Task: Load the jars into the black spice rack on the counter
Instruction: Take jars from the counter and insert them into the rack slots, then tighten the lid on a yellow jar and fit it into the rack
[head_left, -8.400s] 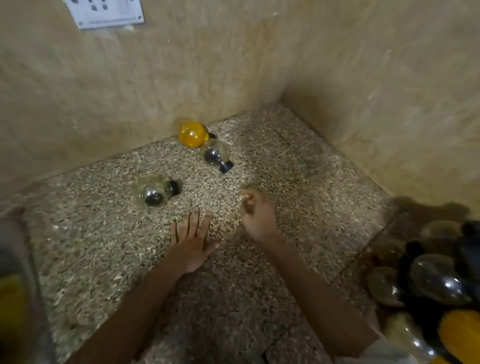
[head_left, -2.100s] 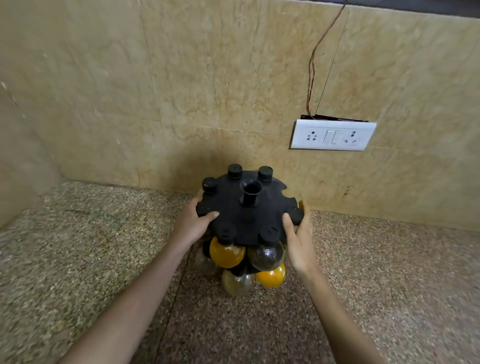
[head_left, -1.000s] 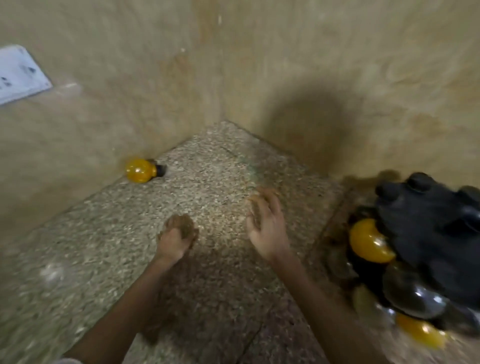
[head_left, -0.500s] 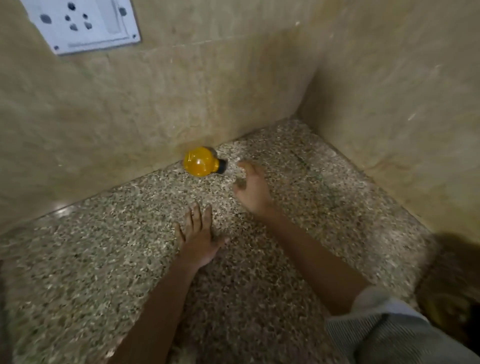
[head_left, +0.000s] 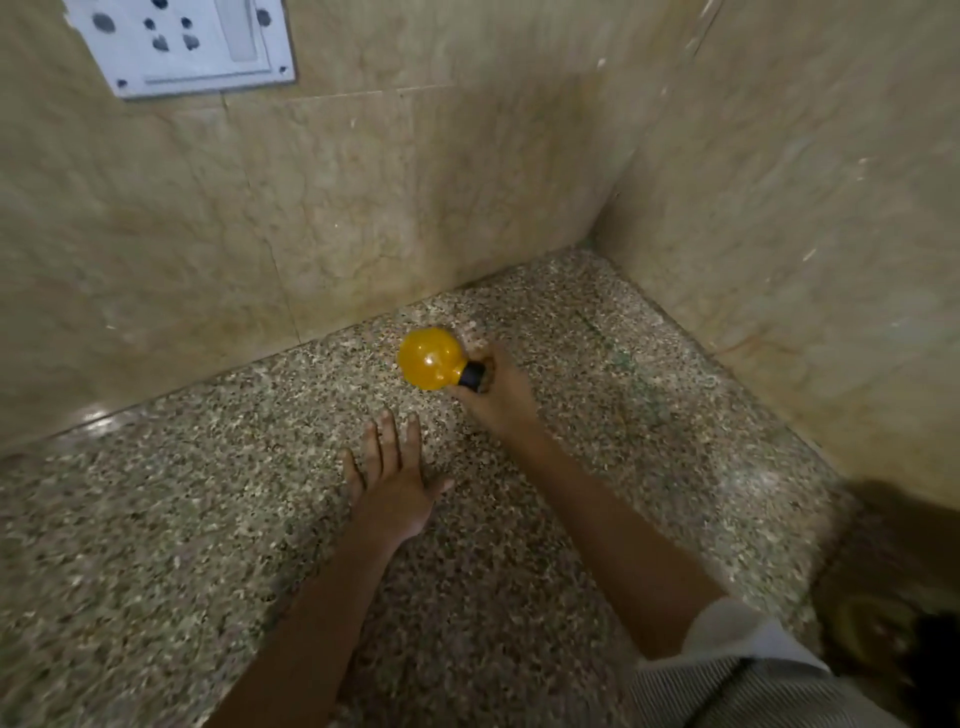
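Observation:
A round yellow jar (head_left: 430, 358) with a black cap lies on its side on the speckled counter (head_left: 208, 519), close to the back wall. My right hand (head_left: 498, 395) is closed around the jar's black cap end. My left hand (head_left: 392, 480) rests flat on the counter with its fingers spread, a little nearer to me than the jar. At the bottom right edge a dark, blurred piece of the black spice rack (head_left: 930, 660) shows, with one dim jar (head_left: 872, 631) beside it.
Two beige tiled walls meet in a corner (head_left: 602, 234) behind the jar. A white socket plate (head_left: 182, 44) is fixed on the left wall. My striped sleeve (head_left: 737, 680) covers the lower right.
My right hand has reached forward and closed on the yellow jar's cap. The left hand has stayed flat on the counter. Two clear jars seen earlier are gone from the counter.

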